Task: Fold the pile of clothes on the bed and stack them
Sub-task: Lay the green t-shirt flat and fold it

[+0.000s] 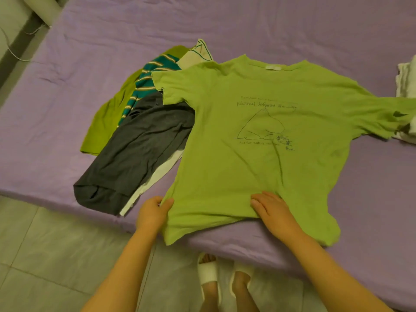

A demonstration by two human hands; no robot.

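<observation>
Green T-shirt point(254, 140) lies spread flat, print side up, on the purple bed point(315, 30), hem toward me. My left hand point(153, 213) pinches the hem's left corner, thumb on top of the cloth, fingers curled beneath. My right hand point(273, 210) rests flat on the hem, fingers straight and close together, pressing the fabric down. Beyond my left hand: pile of unfolded clothes point(135, 131), grey garment uppermost, partly under the shirt's sleeve. Far past my right hand: white folded items point(407, 79) at the bed's edge.
</observation>
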